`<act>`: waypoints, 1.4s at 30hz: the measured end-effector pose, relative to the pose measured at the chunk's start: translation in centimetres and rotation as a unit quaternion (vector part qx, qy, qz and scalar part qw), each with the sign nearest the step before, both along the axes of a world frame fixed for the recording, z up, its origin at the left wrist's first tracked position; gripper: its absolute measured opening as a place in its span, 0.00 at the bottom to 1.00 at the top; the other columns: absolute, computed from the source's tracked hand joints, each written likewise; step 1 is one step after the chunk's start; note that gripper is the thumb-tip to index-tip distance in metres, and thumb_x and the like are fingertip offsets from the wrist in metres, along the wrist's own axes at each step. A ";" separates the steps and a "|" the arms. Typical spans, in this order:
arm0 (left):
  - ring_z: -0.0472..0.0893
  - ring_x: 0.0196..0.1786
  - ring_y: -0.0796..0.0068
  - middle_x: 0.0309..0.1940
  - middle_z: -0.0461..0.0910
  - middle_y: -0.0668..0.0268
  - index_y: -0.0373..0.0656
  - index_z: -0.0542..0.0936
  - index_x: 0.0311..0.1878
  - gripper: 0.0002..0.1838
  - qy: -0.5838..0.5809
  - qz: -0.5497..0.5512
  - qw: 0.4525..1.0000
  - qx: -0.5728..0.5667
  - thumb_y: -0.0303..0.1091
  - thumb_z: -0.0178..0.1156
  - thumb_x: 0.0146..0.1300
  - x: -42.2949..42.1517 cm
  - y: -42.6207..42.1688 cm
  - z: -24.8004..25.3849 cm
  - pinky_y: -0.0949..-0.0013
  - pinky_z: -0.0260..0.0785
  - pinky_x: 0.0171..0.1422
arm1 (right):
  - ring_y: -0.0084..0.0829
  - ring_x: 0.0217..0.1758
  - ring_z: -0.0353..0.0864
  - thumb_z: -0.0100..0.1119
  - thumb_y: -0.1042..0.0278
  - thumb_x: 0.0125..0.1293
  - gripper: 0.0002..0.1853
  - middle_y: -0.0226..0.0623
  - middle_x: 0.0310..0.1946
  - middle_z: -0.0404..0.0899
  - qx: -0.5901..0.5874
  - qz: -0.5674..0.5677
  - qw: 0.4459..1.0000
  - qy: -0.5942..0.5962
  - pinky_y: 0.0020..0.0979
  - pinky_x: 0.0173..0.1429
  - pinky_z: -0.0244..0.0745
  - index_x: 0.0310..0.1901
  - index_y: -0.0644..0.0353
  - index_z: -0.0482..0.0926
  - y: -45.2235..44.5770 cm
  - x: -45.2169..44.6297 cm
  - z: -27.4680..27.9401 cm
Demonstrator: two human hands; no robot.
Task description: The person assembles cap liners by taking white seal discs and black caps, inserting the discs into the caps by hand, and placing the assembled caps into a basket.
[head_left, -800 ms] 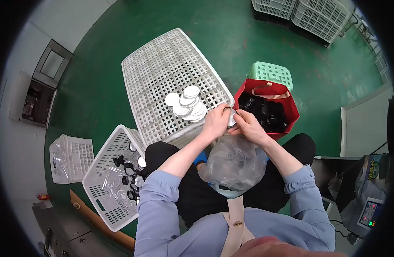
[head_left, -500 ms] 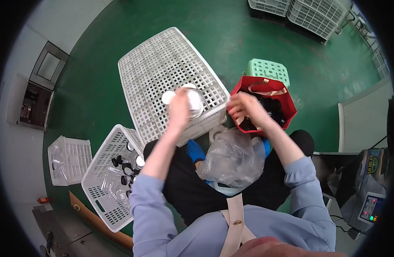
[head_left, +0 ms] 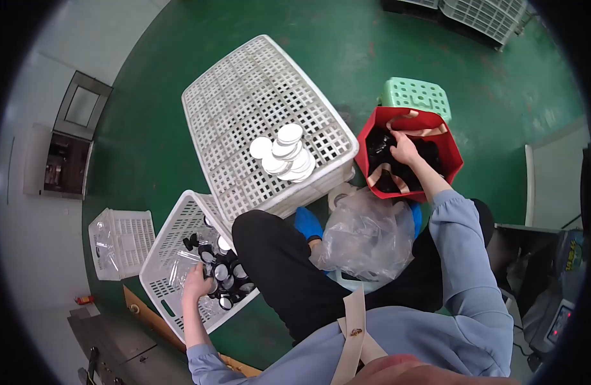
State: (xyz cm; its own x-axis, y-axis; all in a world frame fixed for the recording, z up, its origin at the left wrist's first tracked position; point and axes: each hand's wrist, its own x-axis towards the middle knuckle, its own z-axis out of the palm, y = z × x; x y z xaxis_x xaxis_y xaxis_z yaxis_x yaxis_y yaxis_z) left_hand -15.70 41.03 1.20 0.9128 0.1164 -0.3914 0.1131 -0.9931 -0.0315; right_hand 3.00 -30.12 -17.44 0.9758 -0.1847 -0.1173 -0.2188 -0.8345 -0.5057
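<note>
My left hand [head_left: 197,283] is down in the white basket [head_left: 155,277] at the lower left, its fingers at the black and silver round caps [head_left: 222,273]; what they grip is too small to tell. My right hand [head_left: 404,149] reaches into the red bag [head_left: 455,154], over the black pieces [head_left: 380,144] inside, with its fingertips partly hidden. A loose pile of white discs [head_left: 287,154] lies on the upturned white crate [head_left: 244,83]. Between my legs sits a clear plastic bag [head_left: 366,237].
A light green perforated box [head_left: 416,95] stands behind the red bag. Another white basket [head_left: 132,240] is at the far left. More crates [head_left: 485,18] stand at the top right. A machine with a lit display [head_left: 558,323] is at the right edge.
My hands were together at a round cap, then parted. The left has moved down into the lower-left basket, and the right has gone into the red bag. The view has shifted slightly.
</note>
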 end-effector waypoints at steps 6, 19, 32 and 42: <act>0.86 0.48 0.47 0.41 0.87 0.50 0.45 0.88 0.46 0.14 -0.041 -0.026 0.997 0.066 0.32 0.55 0.62 10.3 -9.5 4.8 0.48 0.77 0.55 | 0.51 0.61 0.80 0.55 0.74 0.61 0.37 0.51 0.59 0.78 -0.069 0.059 0.996 0.026 0.46 0.65 0.77 0.75 0.51 0.64 1.6 0.0 -0.4; 0.86 0.53 0.54 0.50 0.86 0.55 0.47 0.88 0.46 0.21 0.193 -0.089 0.962 0.170 0.45 0.71 0.50 5.0 -1.5 -4.0 0.55 0.80 0.58 | 0.55 0.48 0.85 0.55 0.77 0.63 0.33 0.51 0.48 0.78 -0.134 0.121 0.983 -0.017 0.50 0.49 0.83 0.71 0.46 0.67 3.1 -2.2 2.5; 0.86 0.52 0.54 0.47 0.86 0.52 0.39 0.83 0.55 0.19 -0.245 -0.116 0.941 -0.205 0.39 0.62 0.66 17.3 -16.5 7.3 0.56 0.76 0.59 | 0.50 0.53 0.84 0.65 0.74 0.57 0.26 0.51 0.53 0.78 -0.182 0.154 0.971 0.006 0.46 0.53 0.82 0.58 0.57 0.70 4.4 -2.8 3.4; 0.81 0.56 0.51 0.49 0.83 0.51 0.37 0.84 0.50 0.20 -0.234 -0.201 0.924 -0.225 0.43 0.65 0.61 26.4 -33.6 -0.6 0.52 0.74 0.63 | 0.54 0.40 0.87 0.53 0.72 0.63 0.13 0.53 0.34 0.86 -0.211 0.108 0.971 -0.034 0.52 0.47 0.81 0.47 0.57 0.82 4.5 -3.1 18.9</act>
State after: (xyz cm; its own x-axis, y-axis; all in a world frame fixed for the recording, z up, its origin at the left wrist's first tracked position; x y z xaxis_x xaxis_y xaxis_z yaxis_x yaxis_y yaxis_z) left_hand 10.74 7.42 0.57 0.9289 -0.3462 0.1317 -0.3703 -0.8591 0.3534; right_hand -0.07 -25.66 1.42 0.9999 0.0080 -0.0093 0.0069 -0.9932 -0.1165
